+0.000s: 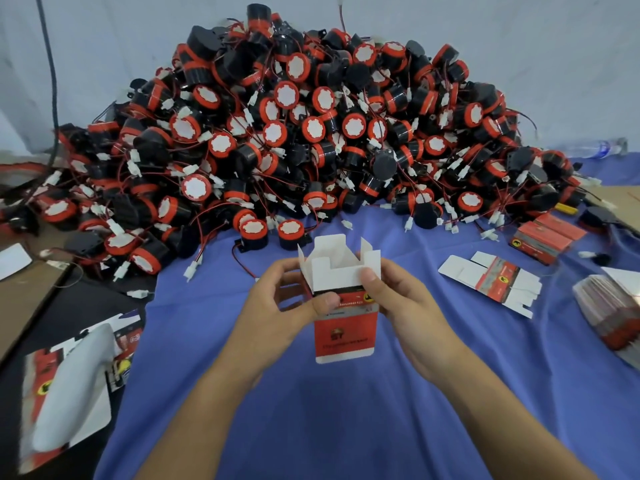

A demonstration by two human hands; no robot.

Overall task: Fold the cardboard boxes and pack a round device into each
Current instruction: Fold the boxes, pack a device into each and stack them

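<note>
The cardboard box (344,329) looks thin, light and easy to crease, so it is likely best pinched at its side walls. It is printed red and black, with white flaps standing open, and is held mid-frame over the blue cloth (346,427). The left hand (277,306) grips it at 9 o'clock and the right hand (405,306) at 3. The round devices (311,133) are heaped at 12.

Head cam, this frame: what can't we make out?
Inside bottom of the box: head view, hidden by its walls; contents unknown.
Print on it: too small, blurred.
Fingers of left hand and right hand behind the box: hidden by it.
Stack of flat boxes: blurred, cut off by right edge.
</note>
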